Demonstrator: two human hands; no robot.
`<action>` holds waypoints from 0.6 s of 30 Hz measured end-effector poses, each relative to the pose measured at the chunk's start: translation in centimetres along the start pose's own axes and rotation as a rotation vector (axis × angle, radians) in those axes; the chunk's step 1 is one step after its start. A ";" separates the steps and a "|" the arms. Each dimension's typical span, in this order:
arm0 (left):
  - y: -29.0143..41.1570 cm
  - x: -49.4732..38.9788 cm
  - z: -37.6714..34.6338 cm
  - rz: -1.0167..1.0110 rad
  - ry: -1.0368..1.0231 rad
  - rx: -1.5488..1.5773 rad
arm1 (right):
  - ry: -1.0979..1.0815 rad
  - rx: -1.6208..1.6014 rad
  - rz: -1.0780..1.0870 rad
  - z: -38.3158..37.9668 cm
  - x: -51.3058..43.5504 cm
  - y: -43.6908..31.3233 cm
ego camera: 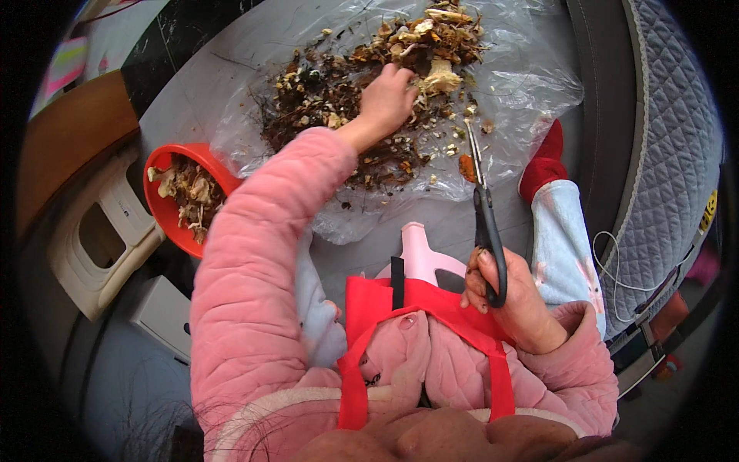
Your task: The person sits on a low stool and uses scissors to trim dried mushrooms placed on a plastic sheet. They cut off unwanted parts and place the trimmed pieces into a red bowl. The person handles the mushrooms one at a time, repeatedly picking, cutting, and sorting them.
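Observation:
My right hand point(508, 289) holds a pair of scissors point(484, 213) by the black handles, the blades pointing away from me and slightly apart at the tips. My left hand point(387, 98) reaches into a heap of mushrooms point(398, 43) mixed with dark leaf litter point(312, 101). Whether its fingers grip a piece is hard to see. Just right of those fingers lies a large pale mushroom point(441, 78). The heap rests on a clear plastic sheet point(519, 86). Beside the scissor blades sits a small orange piece point(466, 167).
A tilted red plastic bucket point(228, 173) with mushroom pieces point(187, 190) stands at left, near a beige plastic stool point(124, 213) and a white box point(164, 315). Pink plastic point(414, 248) shows between my legs. Grey quilted fabric point(675, 115) and a white cable point(616, 271) are at right.

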State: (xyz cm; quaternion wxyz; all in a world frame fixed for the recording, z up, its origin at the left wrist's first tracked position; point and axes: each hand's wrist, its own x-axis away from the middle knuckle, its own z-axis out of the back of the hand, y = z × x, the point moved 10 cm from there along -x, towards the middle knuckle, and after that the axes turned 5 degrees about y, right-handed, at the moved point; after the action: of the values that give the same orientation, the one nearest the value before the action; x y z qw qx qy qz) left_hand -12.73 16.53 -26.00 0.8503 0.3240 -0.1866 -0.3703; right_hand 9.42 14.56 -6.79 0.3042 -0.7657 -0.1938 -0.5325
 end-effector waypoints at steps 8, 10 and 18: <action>1.6 -3.0 -7.3 -0.085 -0.136 -0.239 | 0.013 0.016 -0.020 1.2 0.5 -0.1; 0.6 -2.6 -7.0 -0.010 -0.119 -0.119 | 0.019 0.015 -0.042 1.5 0.7 0.2; 0.1 5.9 -5.3 0.692 -0.694 1.446 | -0.044 0.058 0.065 0.4 0.9 -0.5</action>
State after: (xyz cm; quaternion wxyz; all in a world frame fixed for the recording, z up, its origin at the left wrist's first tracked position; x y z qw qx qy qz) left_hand -5.90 14.33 -29.29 0.3961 0.5783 -0.7121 0.0403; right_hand 9.76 15.16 -5.92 0.3389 -0.7740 -0.1907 -0.4997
